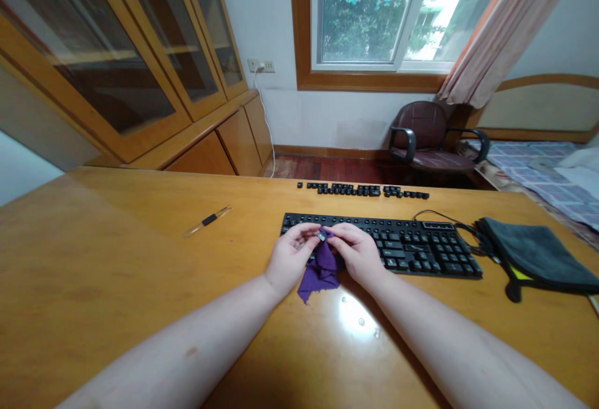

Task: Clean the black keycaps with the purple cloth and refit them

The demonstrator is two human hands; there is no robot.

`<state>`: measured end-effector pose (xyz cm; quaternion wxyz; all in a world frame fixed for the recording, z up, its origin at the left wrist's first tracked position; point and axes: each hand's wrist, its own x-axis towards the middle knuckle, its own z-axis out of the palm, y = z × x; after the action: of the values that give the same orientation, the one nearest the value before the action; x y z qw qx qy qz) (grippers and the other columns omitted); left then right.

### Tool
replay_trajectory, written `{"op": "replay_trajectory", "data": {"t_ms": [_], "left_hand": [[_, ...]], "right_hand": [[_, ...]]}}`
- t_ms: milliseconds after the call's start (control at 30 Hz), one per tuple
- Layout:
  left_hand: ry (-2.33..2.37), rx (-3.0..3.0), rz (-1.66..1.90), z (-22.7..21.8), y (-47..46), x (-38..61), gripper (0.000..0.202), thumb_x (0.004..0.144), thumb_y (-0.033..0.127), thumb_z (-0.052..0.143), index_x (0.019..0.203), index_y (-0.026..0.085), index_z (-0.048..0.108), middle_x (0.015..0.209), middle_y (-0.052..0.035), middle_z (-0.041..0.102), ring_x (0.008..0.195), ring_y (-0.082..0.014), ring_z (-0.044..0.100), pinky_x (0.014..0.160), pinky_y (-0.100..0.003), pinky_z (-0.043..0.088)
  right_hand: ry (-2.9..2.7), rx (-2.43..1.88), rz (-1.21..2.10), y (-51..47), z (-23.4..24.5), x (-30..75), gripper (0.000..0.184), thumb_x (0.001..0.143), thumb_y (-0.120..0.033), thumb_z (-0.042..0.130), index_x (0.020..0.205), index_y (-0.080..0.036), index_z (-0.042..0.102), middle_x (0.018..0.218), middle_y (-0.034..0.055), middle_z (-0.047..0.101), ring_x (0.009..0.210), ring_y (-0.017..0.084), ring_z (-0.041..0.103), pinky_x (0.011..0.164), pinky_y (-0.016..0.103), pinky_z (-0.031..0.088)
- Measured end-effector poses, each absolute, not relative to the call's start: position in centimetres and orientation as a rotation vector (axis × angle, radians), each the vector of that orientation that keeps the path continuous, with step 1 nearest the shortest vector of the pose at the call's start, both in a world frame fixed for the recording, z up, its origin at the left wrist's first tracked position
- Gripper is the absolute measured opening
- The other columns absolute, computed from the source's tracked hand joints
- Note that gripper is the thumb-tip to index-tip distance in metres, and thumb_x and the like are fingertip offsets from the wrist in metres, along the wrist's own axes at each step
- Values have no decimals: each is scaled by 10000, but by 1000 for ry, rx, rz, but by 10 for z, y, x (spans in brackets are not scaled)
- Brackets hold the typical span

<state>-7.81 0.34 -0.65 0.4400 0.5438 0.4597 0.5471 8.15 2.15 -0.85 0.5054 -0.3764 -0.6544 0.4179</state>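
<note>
Just in front of the black keyboard point(437, 250), both hands meet with fingers pinched together. My left hand point(290, 256) grips a small dark keycap point(322, 235) between thumb and fingertips. A purple cloth point(321, 275) is pinched in my right hand point(358, 253), bunched against the keycap. The cloth's frayed end hangs down toward the table. My hands and the cloth hide part of the keyboard's left half. Along its top row, several key positions show no caps.
Loose black keycaps point(349, 190) lie in rows near the table's far edge. A keycap puller point(209, 220) with a black grip rests to the left. At the right, a grey cloth point(538, 253) with a yellow patch lies beside the coiled keyboard cable point(475, 237).
</note>
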Motion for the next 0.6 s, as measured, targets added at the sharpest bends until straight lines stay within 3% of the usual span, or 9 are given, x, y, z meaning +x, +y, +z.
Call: {"op": "replay_trajectory", "data": {"t_ms": [167,367,533,600], "left_hand": [[1087,1289,1306,-5,1,-77,261,688,236,682,932,152,643,936,-71,693,870,-184,652,845,-335,515],[1123,1197,1366,-5,3,-76,264,658,193,697,900,152,598,881,-41,667,792,-131,644,799,-271,525],[1154,1296,1331,-10,1,-76,214,684,188,671,885,150,607,864,-42,654,776,-126,646,773,-259,540],[1176,1427,1323,-10,0,-77,192,710,190,646,898,155,637,926,-62,651,805,-138,648,763,-266,549]], "right_hand": [[-1608,-914,964,21,-8,81,161,768,-253,633,895,-248,732,803,35,664,774,158,606,745,298,497],[-1287,-1021,1108,21,-4,80,207,737,-316,636,894,-212,721,816,39,700,591,132,594,585,278,510],[-1359,-971,1101,22,-5,81,143,693,-273,681,820,-232,730,877,40,717,828,189,646,805,339,506],[-1417,-967,1129,23,-7,81,201,666,-248,708,865,-247,728,906,35,716,864,194,645,850,354,492]]}}
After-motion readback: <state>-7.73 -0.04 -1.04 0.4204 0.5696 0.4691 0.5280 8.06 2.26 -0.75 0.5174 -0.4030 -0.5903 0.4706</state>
